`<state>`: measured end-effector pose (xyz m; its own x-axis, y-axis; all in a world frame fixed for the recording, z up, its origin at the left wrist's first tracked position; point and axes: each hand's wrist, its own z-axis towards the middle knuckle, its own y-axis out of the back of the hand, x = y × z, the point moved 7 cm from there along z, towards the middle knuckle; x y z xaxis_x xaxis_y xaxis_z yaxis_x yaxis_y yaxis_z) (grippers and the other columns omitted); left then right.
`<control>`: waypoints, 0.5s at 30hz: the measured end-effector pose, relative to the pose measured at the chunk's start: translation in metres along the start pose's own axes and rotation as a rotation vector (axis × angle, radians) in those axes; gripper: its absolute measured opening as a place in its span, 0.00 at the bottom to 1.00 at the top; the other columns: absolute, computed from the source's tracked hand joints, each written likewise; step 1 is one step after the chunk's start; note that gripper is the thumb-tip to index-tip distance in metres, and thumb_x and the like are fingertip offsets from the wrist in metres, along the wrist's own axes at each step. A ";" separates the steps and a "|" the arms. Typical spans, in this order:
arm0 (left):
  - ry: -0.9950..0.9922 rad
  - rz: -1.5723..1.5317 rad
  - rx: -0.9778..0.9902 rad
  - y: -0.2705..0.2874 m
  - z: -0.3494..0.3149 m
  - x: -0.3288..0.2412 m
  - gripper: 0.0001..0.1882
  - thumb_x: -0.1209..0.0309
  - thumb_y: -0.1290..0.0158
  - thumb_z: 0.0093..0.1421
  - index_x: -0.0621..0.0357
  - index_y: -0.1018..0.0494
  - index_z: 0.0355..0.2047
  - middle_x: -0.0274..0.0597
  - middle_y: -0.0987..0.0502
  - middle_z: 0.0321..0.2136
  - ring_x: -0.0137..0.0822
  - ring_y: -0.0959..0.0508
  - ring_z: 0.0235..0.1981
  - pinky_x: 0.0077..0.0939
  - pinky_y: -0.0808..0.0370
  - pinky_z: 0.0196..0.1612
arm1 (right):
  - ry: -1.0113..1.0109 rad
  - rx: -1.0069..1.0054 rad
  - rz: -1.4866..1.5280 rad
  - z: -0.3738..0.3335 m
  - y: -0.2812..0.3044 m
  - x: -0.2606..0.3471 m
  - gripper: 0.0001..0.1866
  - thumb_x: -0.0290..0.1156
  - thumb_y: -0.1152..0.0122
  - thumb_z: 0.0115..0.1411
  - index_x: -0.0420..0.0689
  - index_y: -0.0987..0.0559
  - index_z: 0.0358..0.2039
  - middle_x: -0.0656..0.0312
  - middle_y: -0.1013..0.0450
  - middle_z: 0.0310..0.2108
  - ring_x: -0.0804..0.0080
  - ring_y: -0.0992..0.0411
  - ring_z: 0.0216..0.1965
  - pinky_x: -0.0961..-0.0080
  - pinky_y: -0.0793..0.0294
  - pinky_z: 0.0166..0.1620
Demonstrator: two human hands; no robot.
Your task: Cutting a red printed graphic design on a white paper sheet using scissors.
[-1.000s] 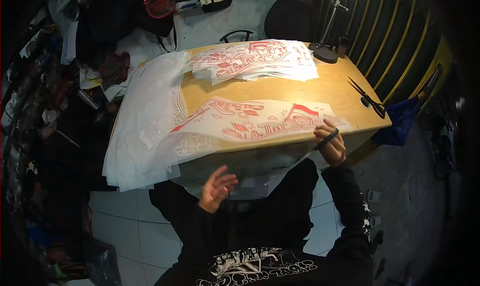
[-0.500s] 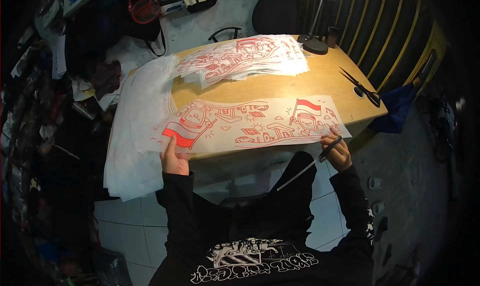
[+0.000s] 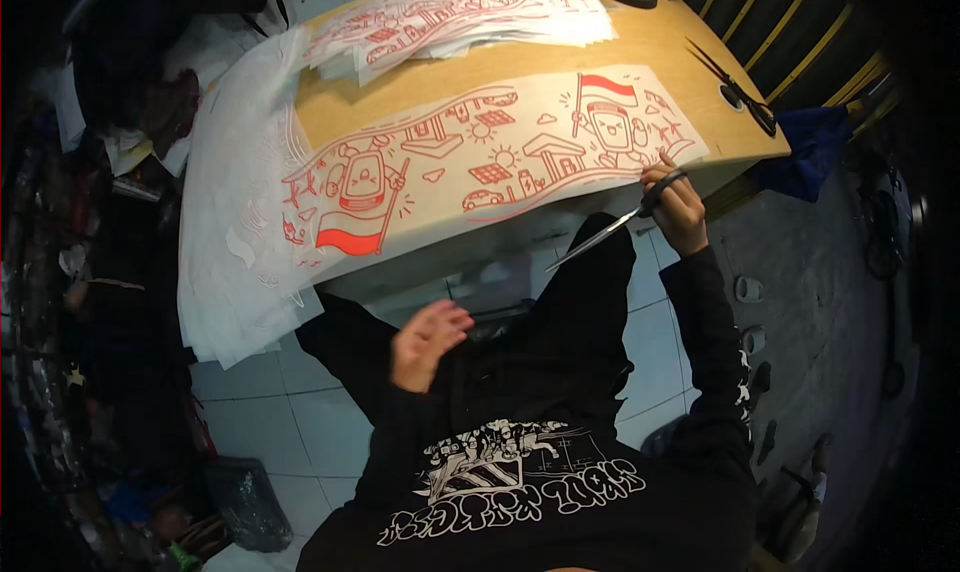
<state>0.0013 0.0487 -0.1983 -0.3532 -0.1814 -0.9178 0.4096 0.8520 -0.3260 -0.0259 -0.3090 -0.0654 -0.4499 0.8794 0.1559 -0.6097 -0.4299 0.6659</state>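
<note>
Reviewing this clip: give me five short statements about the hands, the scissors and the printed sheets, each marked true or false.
1. The right hand holds a pair of scissors at the near edge of the wooden table. True.
2. The left hand presses down on the long printed sheet. False: it is open in the air below the table edge, touching nothing.
3. A second pair of scissors lies on the table's right end. True.
4. The print on the long sheet is blue. False: it is red on a pale sheet.
5. The stack of printed sheets lies on the floor. False: it lies on the far side of the table.
</note>
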 end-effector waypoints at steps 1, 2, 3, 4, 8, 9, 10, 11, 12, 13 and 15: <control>0.083 0.178 0.056 0.004 0.001 0.043 0.20 0.73 0.50 0.59 0.64 0.35 0.51 0.47 0.26 0.43 0.37 0.23 0.40 0.24 0.27 0.43 | -0.001 0.005 0.012 0.001 -0.003 0.000 0.10 0.13 0.46 0.38 0.35 0.28 0.25 0.55 0.28 0.31 0.57 0.27 0.39 0.53 0.34 0.55; 0.029 0.509 0.085 0.005 0.006 0.065 0.19 0.72 0.49 0.58 0.63 0.33 0.50 0.48 0.25 0.41 0.39 0.23 0.40 0.27 0.27 0.43 | 0.001 0.007 -0.003 0.001 -0.005 -0.001 0.11 0.12 0.45 0.37 0.35 0.28 0.25 0.55 0.28 0.31 0.58 0.27 0.39 0.54 0.33 0.55; -0.032 0.839 0.114 0.006 0.013 0.085 0.19 0.71 0.47 0.57 0.63 0.32 0.49 0.49 0.24 0.38 0.42 0.22 0.39 0.30 0.27 0.43 | -0.003 0.014 0.001 0.002 -0.008 -0.003 0.11 0.12 0.45 0.37 0.35 0.28 0.25 0.55 0.28 0.31 0.58 0.27 0.39 0.54 0.33 0.55; -0.024 0.836 0.112 0.011 0.019 0.111 0.19 0.71 0.47 0.57 0.63 0.32 0.49 0.49 0.24 0.38 0.42 0.22 0.39 0.30 0.27 0.43 | -0.017 0.004 0.004 0.002 -0.009 -0.004 0.11 0.12 0.44 0.37 0.35 0.28 0.25 0.55 0.28 0.32 0.58 0.27 0.39 0.54 0.33 0.54; 0.034 1.071 0.214 0.008 0.033 0.156 0.24 0.72 0.41 0.48 0.60 0.32 0.47 0.53 0.25 0.37 0.51 0.24 0.38 0.38 0.28 0.42 | -0.059 -0.039 0.003 0.002 -0.010 -0.007 0.12 0.12 0.43 0.36 0.35 0.28 0.25 0.56 0.28 0.30 0.57 0.27 0.38 0.57 0.31 0.53; 0.052 1.114 0.300 0.002 0.032 0.160 0.26 0.71 0.39 0.46 0.61 0.32 0.46 0.54 0.26 0.39 0.56 0.26 0.39 0.42 0.29 0.42 | -0.073 -0.057 0.002 0.000 -0.010 -0.009 0.12 0.12 0.43 0.36 0.35 0.28 0.25 0.56 0.28 0.30 0.57 0.27 0.38 0.58 0.30 0.52; 0.059 1.112 0.301 -0.001 0.029 0.162 0.26 0.71 0.39 0.46 0.61 0.32 0.46 0.54 0.26 0.39 0.56 0.26 0.39 0.42 0.29 0.42 | -0.105 -0.066 0.021 0.002 -0.008 -0.011 0.13 0.10 0.45 0.35 0.36 0.28 0.25 0.57 0.27 0.29 0.59 0.26 0.36 0.61 0.29 0.51; 0.032 1.167 0.307 -0.005 0.025 0.162 0.27 0.71 0.38 0.45 0.62 0.33 0.46 0.55 0.27 0.39 0.57 0.26 0.39 0.43 0.29 0.42 | -0.108 -0.062 0.026 -0.001 -0.010 -0.012 0.13 0.10 0.45 0.35 0.36 0.28 0.25 0.57 0.27 0.29 0.59 0.26 0.36 0.61 0.29 0.51; 0.004 1.222 0.313 -0.009 0.021 0.163 0.29 0.71 0.36 0.43 0.62 0.34 0.45 0.56 0.27 0.39 0.58 0.26 0.40 0.44 0.29 0.42 | -0.172 -0.095 0.133 -0.004 -0.011 -0.018 0.13 0.09 0.45 0.35 0.36 0.28 0.25 0.57 0.27 0.29 0.61 0.26 0.36 0.62 0.29 0.50; 0.007 1.222 0.313 -0.018 0.021 0.159 0.29 0.71 0.36 0.43 0.62 0.34 0.45 0.56 0.27 0.39 0.58 0.26 0.40 0.44 0.29 0.42 | -0.236 -0.130 0.238 -0.007 -0.013 -0.025 0.14 0.09 0.46 0.34 0.36 0.27 0.25 0.57 0.27 0.29 0.63 0.26 0.35 0.63 0.28 0.50; 0.066 1.330 0.258 -0.032 0.021 0.149 0.29 0.70 0.36 0.44 0.64 0.36 0.45 0.60 0.29 0.40 0.60 0.28 0.41 0.45 0.29 0.42 | -0.271 -0.135 0.281 -0.010 -0.010 -0.033 0.15 0.09 0.46 0.34 0.36 0.28 0.25 0.59 0.27 0.29 0.66 0.25 0.35 0.68 0.28 0.48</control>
<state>-0.0464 -0.0159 -0.3290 0.3937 0.7303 -0.5583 0.6118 0.2451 0.7521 -0.0120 -0.3353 -0.0848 -0.4341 0.7384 0.5161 -0.5762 -0.6679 0.4711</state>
